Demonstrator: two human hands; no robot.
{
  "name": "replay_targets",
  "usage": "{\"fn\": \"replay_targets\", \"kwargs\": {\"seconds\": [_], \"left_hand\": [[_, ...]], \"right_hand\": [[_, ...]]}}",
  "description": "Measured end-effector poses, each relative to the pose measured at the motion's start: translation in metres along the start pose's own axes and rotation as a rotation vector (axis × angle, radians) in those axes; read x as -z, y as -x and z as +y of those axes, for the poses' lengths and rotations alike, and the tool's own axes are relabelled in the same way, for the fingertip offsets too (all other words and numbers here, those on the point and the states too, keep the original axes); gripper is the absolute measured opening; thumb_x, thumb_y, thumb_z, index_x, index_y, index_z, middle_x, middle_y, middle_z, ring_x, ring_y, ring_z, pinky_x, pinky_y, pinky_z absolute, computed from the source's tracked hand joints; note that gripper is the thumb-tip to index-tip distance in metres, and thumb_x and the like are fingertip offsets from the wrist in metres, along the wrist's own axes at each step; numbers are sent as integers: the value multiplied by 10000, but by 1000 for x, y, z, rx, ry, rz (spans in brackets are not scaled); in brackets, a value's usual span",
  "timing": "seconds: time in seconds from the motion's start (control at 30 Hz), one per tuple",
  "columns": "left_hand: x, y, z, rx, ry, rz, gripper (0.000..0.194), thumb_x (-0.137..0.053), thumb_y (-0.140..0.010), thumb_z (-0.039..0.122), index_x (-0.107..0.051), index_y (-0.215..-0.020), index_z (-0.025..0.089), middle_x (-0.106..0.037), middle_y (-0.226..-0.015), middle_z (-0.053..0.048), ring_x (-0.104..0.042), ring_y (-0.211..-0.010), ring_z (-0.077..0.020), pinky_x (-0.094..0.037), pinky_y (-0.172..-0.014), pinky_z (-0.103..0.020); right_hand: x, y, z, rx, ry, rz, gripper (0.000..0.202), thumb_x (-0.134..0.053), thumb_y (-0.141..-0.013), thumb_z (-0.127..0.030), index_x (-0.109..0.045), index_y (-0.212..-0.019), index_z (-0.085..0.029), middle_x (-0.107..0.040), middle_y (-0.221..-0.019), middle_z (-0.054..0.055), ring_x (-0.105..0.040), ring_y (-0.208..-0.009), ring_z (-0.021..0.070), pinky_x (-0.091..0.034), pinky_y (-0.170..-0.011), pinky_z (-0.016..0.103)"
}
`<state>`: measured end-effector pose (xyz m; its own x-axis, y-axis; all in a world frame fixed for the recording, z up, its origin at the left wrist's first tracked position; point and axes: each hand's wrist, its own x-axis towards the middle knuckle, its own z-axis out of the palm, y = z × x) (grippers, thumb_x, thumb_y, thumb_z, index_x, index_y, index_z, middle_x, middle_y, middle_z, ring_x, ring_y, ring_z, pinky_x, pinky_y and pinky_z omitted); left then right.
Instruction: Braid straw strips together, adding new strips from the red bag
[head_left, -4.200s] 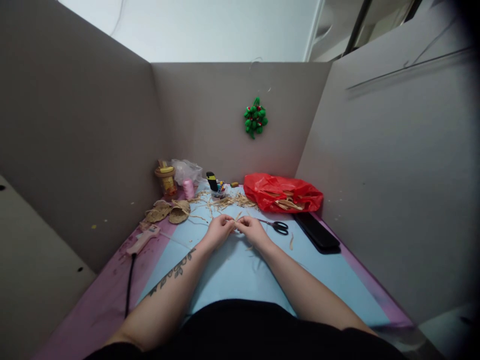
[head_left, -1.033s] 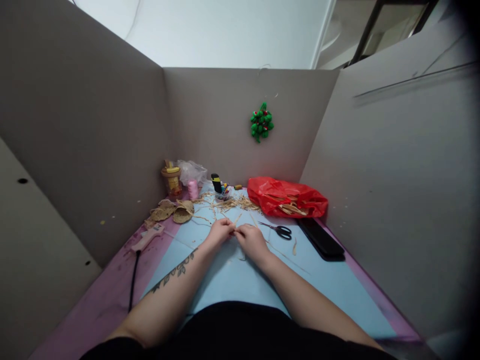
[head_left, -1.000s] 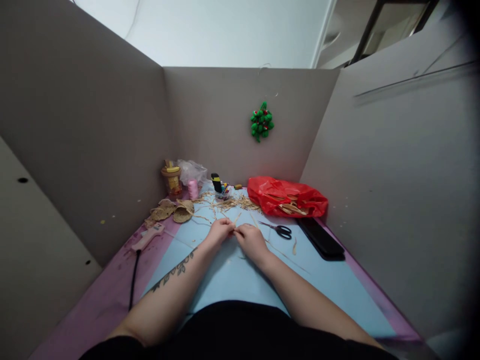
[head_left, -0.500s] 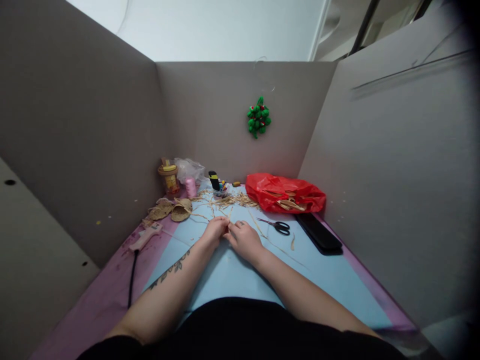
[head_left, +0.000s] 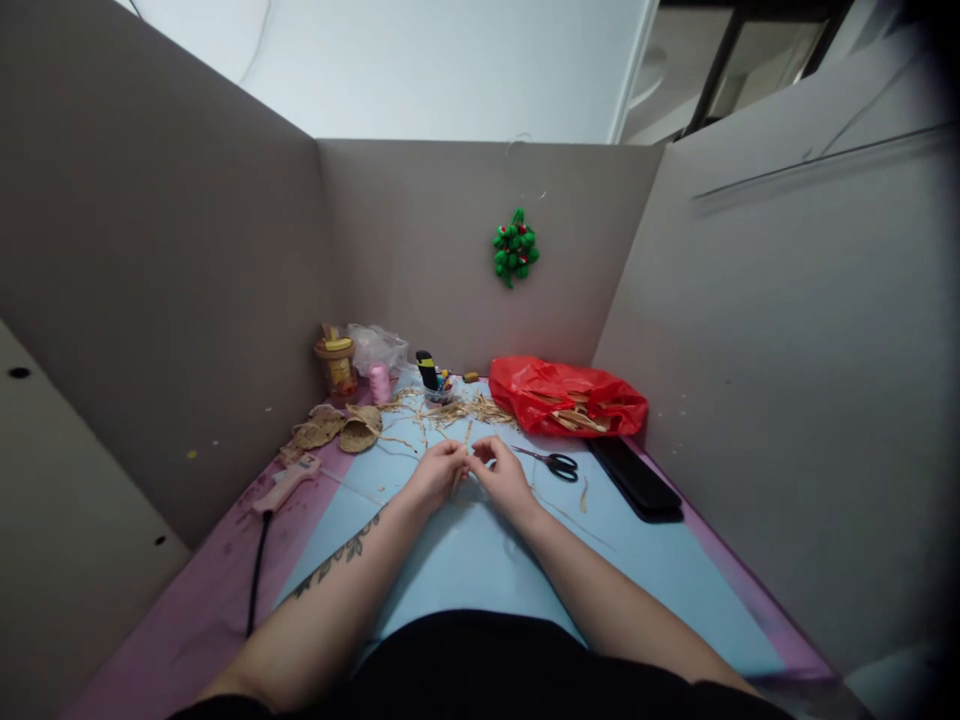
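Note:
Close together over the blue mat (head_left: 457,580), my two hands pinch a thin tan straw strip (head_left: 469,432), part of which pokes up above the fingertips. My left hand (head_left: 437,474) is closed on it, fingers bent inward. My right hand (head_left: 499,475) meets it from the other side, thumb and forefinger pinched at the strip and the fingers curled. The lower part of the strip is mostly hidden by the hands. Black-handled scissors (head_left: 561,466) lie just right of my right hand. Behind the hands spreads a pile of loose straw strips (head_left: 480,408).
At the back right a red plastic bag (head_left: 566,395) holds more strips, beside a black flat case (head_left: 636,482). Leftward are woven straw pieces (head_left: 361,429), a pink thread spool (head_left: 380,383), a lidded cup (head_left: 337,367) and a corded glue gun (head_left: 286,484). Grey partitions (head_left: 465,250) enclose the table.
My right hand has turned, its fingers lifting and opening a little away from my left hand. The strip shows more between the fingertips. The whole view has shifted slightly downward.

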<state>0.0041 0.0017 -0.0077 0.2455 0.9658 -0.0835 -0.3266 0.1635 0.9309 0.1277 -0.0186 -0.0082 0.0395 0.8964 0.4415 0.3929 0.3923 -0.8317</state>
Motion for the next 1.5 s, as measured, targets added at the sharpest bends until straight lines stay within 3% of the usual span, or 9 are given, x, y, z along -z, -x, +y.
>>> {"fn": "replay_targets", "kwargs": {"seconds": [0.13,0.3,0.57,0.8,1.0,1.2,1.5], "left_hand": [[-2,1,-2,-103,-240,35,257,-649,-611,321,-461,-605,146,-446,-430,62,-377,-393,-47,-257,-425,-171],[1,-3,-5,-137,-394,48,219,-603,-617,320,-460,-605,155,-419,-419,73,-355,-390,-51,-248,-416,-175],[5,-10,-14,-124,-449,109,173,-567,-621,291,-458,-598,158,-425,-429,68,-367,-398,-57,-263,-419,-178],[8,-14,-18,-173,-435,126,164,-565,-636,286,-470,-610,155,-488,-465,44,-418,-428,-72,-301,-450,-186],[9,-17,-22,-177,-430,130,170,-575,-635,296,-473,-620,160,-448,-435,62,-382,-395,-69,-284,-432,-191],[2,-10,-13,-131,-421,116,131,-556,-633,240,-449,-608,166,-431,-411,67,-367,-377,-64,-260,-412,-186],[2,-5,-5,-140,-412,149,155,-607,-610,265,-518,-648,144,-470,-474,54,-394,-430,-64,-280,-440,-180]], "right_hand": [[-3,-4,7,-132,-160,-83,178,-574,-690,-325,-553,-724,-152,-561,-641,-4,-505,-604,126,-401,-606,239],[-1,-3,3,-166,-143,-82,162,-574,-676,-315,-552,-670,-154,-543,-591,-19,-470,-561,114,-367,-566,232],[-5,-6,12,-209,-178,-88,152,-592,-641,-293,-536,-651,-152,-518,-563,-24,-458,-541,111,-343,-542,232],[-10,-7,18,-367,-374,-183,283,-600,-646,-414,-488,-626,-155,-496,-490,-31,-420,-452,90,-301,-473,225],[-13,-9,25,-380,-430,-155,286,-629,-611,-403,-468,-597,-168,-416,-423,-68,-340,-401,67,-233,-423,209],[-9,-9,19,-409,-458,-141,256,-618,-591,-371,-465,-556,-169,-422,-428,-65,-332,-400,60,-232,-419,202],[-5,-11,20,-294,-254,-94,164,-524,-660,-305,-456,-582,-178,-473,-496,-44,-420,-474,96,-313,-481,214]]}}
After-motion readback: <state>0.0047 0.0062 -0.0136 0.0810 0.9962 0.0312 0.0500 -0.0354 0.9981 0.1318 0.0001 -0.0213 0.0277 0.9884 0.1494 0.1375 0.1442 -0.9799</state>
